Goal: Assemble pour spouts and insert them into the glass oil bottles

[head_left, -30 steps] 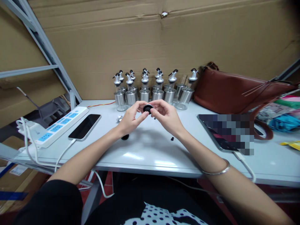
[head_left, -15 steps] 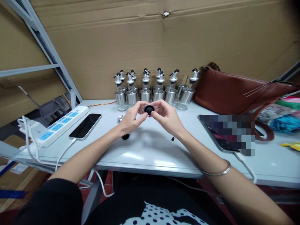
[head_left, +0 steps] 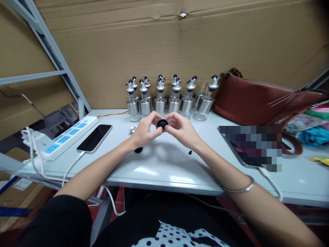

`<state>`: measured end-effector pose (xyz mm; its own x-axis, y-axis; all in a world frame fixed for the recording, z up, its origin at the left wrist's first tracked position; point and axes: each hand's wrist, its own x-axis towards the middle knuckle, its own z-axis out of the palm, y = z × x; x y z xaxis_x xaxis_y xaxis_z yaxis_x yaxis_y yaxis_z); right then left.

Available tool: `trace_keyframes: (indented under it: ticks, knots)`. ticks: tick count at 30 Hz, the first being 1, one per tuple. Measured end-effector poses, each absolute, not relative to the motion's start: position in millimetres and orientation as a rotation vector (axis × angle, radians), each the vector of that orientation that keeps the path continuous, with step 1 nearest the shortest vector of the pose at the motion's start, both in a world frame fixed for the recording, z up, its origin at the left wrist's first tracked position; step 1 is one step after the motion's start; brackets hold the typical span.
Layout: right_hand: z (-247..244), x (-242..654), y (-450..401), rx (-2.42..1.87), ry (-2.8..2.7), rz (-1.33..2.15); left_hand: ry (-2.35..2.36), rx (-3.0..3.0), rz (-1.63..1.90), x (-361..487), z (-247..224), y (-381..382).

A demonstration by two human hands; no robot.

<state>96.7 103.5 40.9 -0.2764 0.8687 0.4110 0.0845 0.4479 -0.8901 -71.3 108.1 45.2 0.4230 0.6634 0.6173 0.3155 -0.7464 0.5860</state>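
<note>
Between my two hands, above the table, is a round black stopper with a silvery rim (head_left: pixel 162 123), its black side toward me. My left hand (head_left: pixel 147 129) grips it from the left with thumb and fingers. From the right, my right hand (head_left: pixel 180 128) pinches it too. On the table by my left hand lies a small silver metal part (head_left: pixel 132 130). A black round piece (head_left: pixel 138 150) sits partly behind my left wrist. Near my right wrist rests a tiny black plug (head_left: pixel 190 152).
Several glass and steel oil bottles (head_left: pixel 160 105) with pour spouts stand at the back against cardboard. Left are a phone (head_left: pixel 94 138) and a white power strip (head_left: pixel 72 134) with cables. On the right are a brown leather bag (head_left: pixel 246 99) and a second, partly blurred phone (head_left: pixel 240 156).
Both hands have sunk very slightly with the stopper, which is a little lower and further left. The grip looks the same, and the view has shifted a touch.
</note>
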Motion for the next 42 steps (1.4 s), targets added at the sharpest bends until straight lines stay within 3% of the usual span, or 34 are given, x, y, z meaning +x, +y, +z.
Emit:
trace_keyframes:
  ticks: [28, 42]
  knots:
    - [50, 99, 92, -0.789, -1.794, 0.853, 0.785, 2.417, 1.171, -73, 50, 103]
    - [41, 100, 106, -0.726, -1.594, 1.062, 0.685, 2.472, 1.282, -71, 43, 110]
